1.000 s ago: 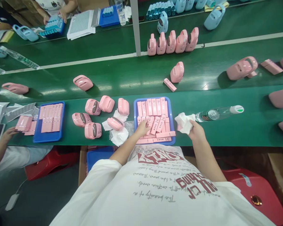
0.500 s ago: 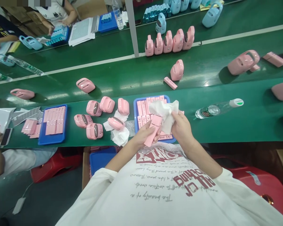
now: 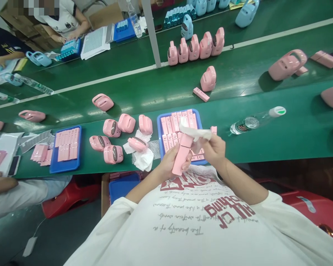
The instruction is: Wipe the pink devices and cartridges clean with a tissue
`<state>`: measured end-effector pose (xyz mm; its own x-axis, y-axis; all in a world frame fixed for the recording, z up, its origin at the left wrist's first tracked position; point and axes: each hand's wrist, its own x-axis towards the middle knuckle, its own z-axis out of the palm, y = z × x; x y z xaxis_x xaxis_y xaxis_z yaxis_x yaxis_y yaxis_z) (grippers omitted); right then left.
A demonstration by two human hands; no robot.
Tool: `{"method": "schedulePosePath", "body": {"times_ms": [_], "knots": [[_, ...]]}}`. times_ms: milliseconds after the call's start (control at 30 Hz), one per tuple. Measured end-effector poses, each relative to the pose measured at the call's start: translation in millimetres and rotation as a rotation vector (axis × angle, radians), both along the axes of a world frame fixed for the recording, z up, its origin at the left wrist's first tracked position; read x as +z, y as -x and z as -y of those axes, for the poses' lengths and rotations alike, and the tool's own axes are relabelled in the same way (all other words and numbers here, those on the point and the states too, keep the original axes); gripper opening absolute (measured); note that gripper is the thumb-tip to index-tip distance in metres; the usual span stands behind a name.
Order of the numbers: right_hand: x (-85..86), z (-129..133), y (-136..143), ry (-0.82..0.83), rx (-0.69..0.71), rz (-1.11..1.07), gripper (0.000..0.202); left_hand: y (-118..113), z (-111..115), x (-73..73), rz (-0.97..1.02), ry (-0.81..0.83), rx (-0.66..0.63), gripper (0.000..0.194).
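Observation:
My left hand is wrapped round a pink rectangular stick-shaped piece, held tilted over the table's near edge. In my right hand is a crumpled white cloth or tissue, pinched at one end, its other end lying against the top of the pink piece. Behind both hands sits a blue tray with rows of similar pink pieces, some showing small dark marks. One more pink piece pokes out to the right of the tray.
Several pink rounded housings with handles stand left of the tray, one on white tissues. A water bottle lies at the right. A second blue tray is farther left, by a co-worker's arm. Pink housings line the raised back strip.
The white cloth has gone from spread out to bunched and lower across the piece's top end. My left hand holds the pink piece more upright. The camera view has shifted slightly.

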<state>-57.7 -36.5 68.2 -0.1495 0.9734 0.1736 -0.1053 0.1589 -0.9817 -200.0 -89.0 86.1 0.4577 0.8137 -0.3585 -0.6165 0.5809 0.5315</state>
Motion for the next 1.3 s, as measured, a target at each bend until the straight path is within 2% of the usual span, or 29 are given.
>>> {"method": "schedulePosePath", "body": {"times_ms": [67, 133, 233, 367, 433, 500, 533, 600, 667, 733, 833, 933, 1067, 1300], "knots": [[-0.7, -5.2, 1.1, 0.103, -0.170, -0.123, 0.030, 3.0, -2.7, 2.1, 0.039, 0.007, -0.053, 0.046], [-2.3, -12.2, 0.9, 0.198, -0.327, -0.219, 0.030, 7.0, -6.3, 5.0, 0.054, -0.020, -0.047, 0.051], [-10.6, -22.0, -8.1, 0.347, -0.433, -0.321, 0.025, 13.1, -8.6, 6.9, 0.047, -0.094, 0.003, 0.055], [-31.7, -24.6, -32.8, 0.506, -0.563, -0.462, 0.018, 23.5, -3.8, -2.0, -0.103, -0.140, 0.062, 0.040], [-41.2, -21.1, -44.0, 0.539, -0.623, -0.480, 0.016, 33.2, -1.4, -10.0, -0.371, -0.186, 0.120, 0.039], [-47.8, -16.4, -52.3, 0.567, -0.673, -0.465, 0.016, 46.7, -1.8, -19.2, -0.868, -0.281, 0.134, 0.039], [-50.1, -14.1, -55.3, 0.573, -0.685, -0.454, 0.016, 54.2, -3.3, -24.2, -1.186, -0.300, 0.080, 0.040], [-53.4, -10.6, -59.7, 0.567, -0.699, -0.435, 0.017, 68.5, -8.9, -35.4, -1.751, -0.219, -0.140, 0.042], [-56.1, -8.8, -62.7, 0.552, -0.721, -0.423, 0.016, 78.8, -17.5, -48.4, -2.033, -0.050, -0.357, 0.040], [-58.5, -8.6, -64.1, 0.565, -0.751, -0.414, 0.011, 84.1, -28.3, -61.9, -2.091, 0.022, -0.446, 0.036], [-61.1, -9.2, -62.9, 0.610, -0.736, -0.409, 0.008, 85.3, -47.0, -79.8, -2.117, -0.001, -0.487, 0.034], [-61.6, -8.3, -59.1, 0.634, -0.680, -0.388, 0.013, 84.3, -63.1, -92.3, -2.113, -0.013, -0.556, 0.029], [-60.5, -3.2, -57.2, 0.665, -0.662, -0.339, 0.020, 80.8, -70.1, -102.1, -2.113, -0.027, -0.619, 0.021], [-60.3, 2.1, -56.9, 0.712, -0.628, -0.288, 0.021, 74.1, -74.9, -108.7, -2.087, -0.026, -0.698, 0.026]]}}
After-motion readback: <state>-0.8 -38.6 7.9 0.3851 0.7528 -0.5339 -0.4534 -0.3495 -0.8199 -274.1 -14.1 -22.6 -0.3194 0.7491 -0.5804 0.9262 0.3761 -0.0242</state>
